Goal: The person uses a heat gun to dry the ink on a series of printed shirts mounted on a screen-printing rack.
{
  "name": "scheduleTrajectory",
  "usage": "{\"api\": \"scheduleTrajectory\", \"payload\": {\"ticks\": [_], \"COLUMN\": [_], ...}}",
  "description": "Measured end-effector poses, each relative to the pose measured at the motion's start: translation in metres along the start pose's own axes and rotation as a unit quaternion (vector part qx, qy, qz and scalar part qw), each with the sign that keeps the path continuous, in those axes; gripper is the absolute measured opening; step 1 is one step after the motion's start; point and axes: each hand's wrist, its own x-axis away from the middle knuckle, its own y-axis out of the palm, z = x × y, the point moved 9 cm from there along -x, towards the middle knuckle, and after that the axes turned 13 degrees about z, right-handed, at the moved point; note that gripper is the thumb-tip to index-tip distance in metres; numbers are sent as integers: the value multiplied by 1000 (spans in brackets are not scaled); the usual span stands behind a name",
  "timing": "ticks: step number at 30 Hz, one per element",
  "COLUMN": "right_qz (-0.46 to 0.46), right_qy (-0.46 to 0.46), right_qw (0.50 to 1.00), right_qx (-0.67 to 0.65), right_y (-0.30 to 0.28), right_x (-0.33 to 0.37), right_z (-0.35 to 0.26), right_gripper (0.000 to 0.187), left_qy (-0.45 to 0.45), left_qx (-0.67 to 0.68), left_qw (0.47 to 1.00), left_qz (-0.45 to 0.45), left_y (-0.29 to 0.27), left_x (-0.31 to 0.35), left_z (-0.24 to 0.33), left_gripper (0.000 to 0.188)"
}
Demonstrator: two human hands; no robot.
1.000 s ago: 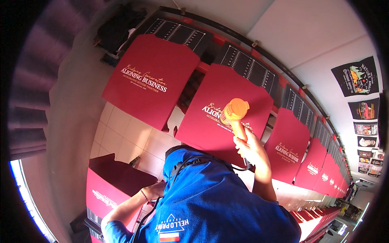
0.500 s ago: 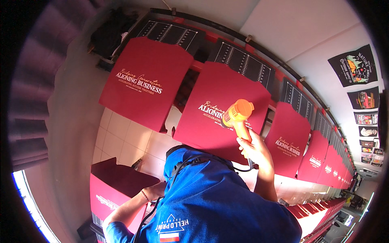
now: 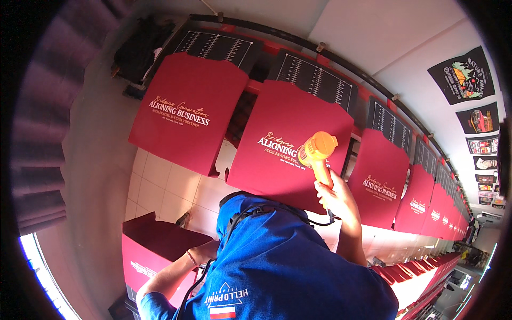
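My right hand [image 3: 340,198] is wrapped round the handle of an orange hair dryer [image 3: 321,145]. The dryer is held over a dark red fabric piece [image 3: 293,112], its nozzle end toward the white and gold print and its body hiding the print's right part. That fabric lies on a black board with white ruled marks [image 3: 314,74]. A black cord [image 3: 320,223] hangs from the base of the handle. My left hand [image 3: 205,252] is down at my waist beside the blue shirt, close to another black cord; its fingers are hidden.
More red printed pieces lie on boards to the left [image 3: 189,106] and right [image 3: 380,178], in a long row. A second row [image 3: 426,272] runs behind me at lower right, with a red piece [image 3: 160,240] at lower left. A black rail [image 3: 298,40] borders the boards' far side.
The hair dryer has shifted slightly right across the print, uncovering a little more lettering. My left hand stays at my waist. The whole view has turned a little.
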Motion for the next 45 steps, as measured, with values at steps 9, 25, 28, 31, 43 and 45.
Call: {"api": "scheduleTrajectory", "payload": {"ticks": [9, 25, 28, 31, 43, 45], "right_qz": [7, 49, 39, 43, 40, 40], "right_qy": [14, 24, 20, 20, 18, 18], "right_qw": [1000, 998, 999, 999, 999, 999], "right_qx": [-11, -17, -27, -11, -26, -18], "right_y": [-13, -33, -37, -39, -61, -66], "right_x": [0, 8, 6, 8, 11, 11], "right_z": [7, 20, 24, 28, 42, 48], "right_gripper": [44, 41, 42, 45, 37, 37], "left_qy": [-3, -11, -11, -13, -18, -19], "left_qx": [-9, -16, -17, -20, -29, -29], "left_qw": [1000, 999, 999, 999, 999, 999], "left_qz": [-13, -27, -28, -28, -31, -31], "left_y": [1, 3, 2, 3, 11, 14], "left_x": [0, -5, -5, -4, -4, -4], "left_z": [0, 0, 1, 1, 4, 5], "left_gripper": [55, 54, 54, 54, 53, 53]}}
